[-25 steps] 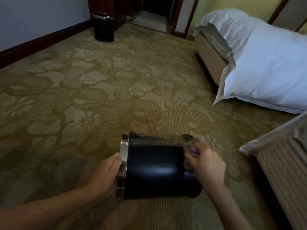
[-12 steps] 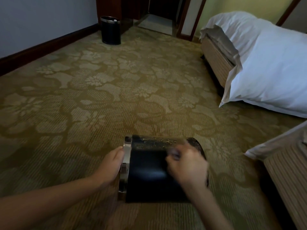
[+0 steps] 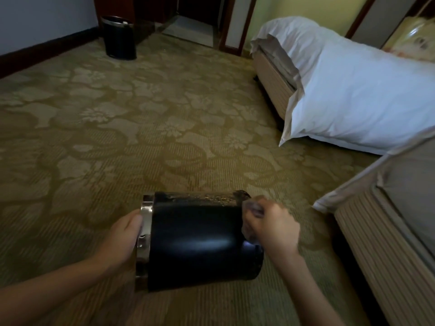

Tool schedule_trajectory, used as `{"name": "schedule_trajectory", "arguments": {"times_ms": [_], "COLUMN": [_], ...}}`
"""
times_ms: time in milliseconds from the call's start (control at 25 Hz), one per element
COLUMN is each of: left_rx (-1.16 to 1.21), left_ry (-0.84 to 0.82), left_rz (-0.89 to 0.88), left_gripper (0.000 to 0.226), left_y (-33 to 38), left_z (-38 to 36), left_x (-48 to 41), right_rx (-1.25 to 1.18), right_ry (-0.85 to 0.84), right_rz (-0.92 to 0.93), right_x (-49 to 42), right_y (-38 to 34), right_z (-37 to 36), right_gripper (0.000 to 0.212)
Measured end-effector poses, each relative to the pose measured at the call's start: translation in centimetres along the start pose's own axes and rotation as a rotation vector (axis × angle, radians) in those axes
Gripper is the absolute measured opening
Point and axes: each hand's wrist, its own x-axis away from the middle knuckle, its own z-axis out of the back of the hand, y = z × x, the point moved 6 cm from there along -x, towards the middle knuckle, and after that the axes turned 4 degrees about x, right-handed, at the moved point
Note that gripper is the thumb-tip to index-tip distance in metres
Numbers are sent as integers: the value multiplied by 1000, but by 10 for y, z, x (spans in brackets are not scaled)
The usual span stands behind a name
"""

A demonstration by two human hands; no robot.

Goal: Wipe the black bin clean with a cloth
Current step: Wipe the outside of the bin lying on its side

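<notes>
The black bin (image 3: 197, 238) lies on its side on the carpet, its chrome rim (image 3: 144, 241) pointing left and its base to the right. My left hand (image 3: 122, 238) grips the chrome rim and steadies the bin. My right hand (image 3: 270, 229) is closed on a small greyish cloth (image 3: 251, 208), pressed against the bin's wall near the base end. Most of the cloth is hidden in my fingers and blurred. Dusty specks show along the bin's upper side.
A second black bin (image 3: 120, 38) stands upright by the far wall. A bed with a white duvet (image 3: 353, 90) fills the upper right. Another bed's corner (image 3: 388, 220) sits close to my right arm. Patterned carpet (image 3: 141, 137) spreads ahead.
My right hand swept with the cloth from the bin's base end to the middle of its wall, then back toward the base. The left hand stayed on the rim.
</notes>
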Motion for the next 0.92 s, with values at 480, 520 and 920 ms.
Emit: {"name": "schedule_trajectory", "arguments": {"times_ms": [480,520,920], "left_rx": [-138,-143,-104], "left_ry": [-7,-2,-84], "left_rz": [-142,-133,-71], "left_gripper": [38,35,34], "left_y": [19,19,3], "left_z": [0,0,-4], "left_x": [16,15,40], "right_rx": [-113,-97,-124], "right_ry": [-61,-54,72], "right_rz": [496,486,-15], "right_x": [37,33,15], "right_y": [-204,-197,13], "right_z": [-44,-42,-1], "right_gripper": [23,23,24]}}
